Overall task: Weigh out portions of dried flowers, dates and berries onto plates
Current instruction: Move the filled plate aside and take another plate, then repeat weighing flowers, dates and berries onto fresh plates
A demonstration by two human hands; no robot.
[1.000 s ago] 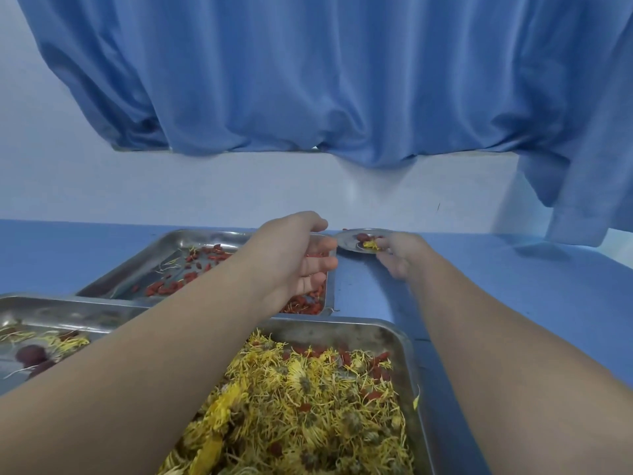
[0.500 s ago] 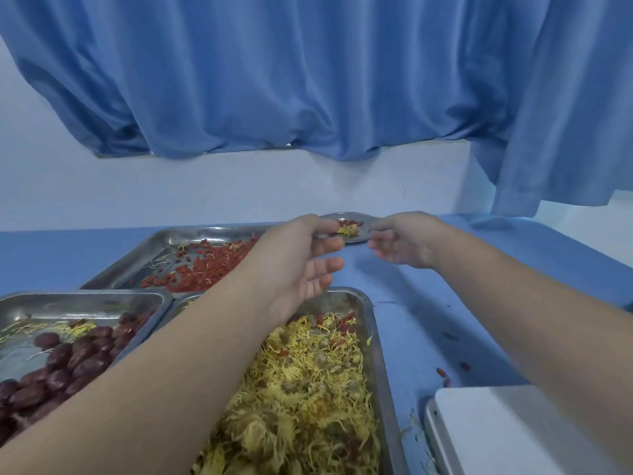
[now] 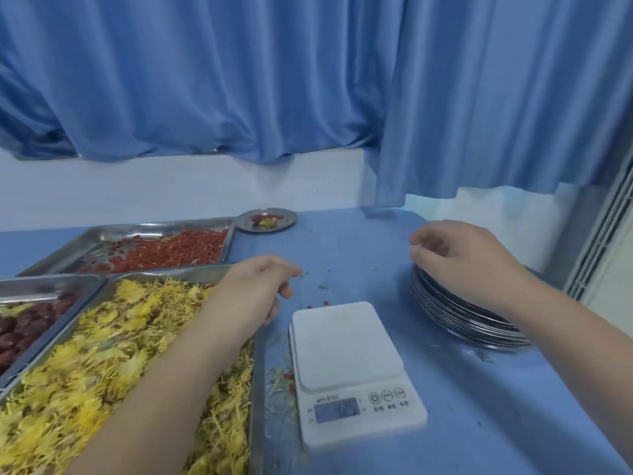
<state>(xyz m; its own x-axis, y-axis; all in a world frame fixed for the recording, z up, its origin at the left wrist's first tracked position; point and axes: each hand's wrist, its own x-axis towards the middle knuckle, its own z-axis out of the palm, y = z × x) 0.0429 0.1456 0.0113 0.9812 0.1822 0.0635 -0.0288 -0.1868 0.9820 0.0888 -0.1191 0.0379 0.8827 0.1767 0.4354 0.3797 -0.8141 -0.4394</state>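
A small steel plate (image 3: pixel 287 219) with red berries and yellow flowers stands at the back of the blue table, apart from both hands. A white digital scale (image 3: pixel 342 351) sits in the middle with nothing on its platform. My right hand (image 3: pixel 462 258) rests with curled fingers on top of a stack of steel plates (image 3: pixel 455 313) at the right. My left hand (image 3: pixel 257 286) hovers loosely curled over the far corner of the tray of yellow dried flowers (image 3: pixel 113 344), holding nothing that I can see. Behind is a tray of red berries (image 3: pixel 164 252); a tray of dark dates (image 3: pixel 20 327) lies at the left.
A blue curtain (image 3: pixel 308 80) hangs behind the table above a white wall. Loose berries and petals are scattered on the blue tabletop (image 3: pixel 359 252) around the scale. A white window frame (image 3: pixel 603 262) runs along the right edge.
Both hands let go of the filled small plate at the back and drew away. My right hand moved right onto the plate stack; my left came back over the flower tray. The view swung right.
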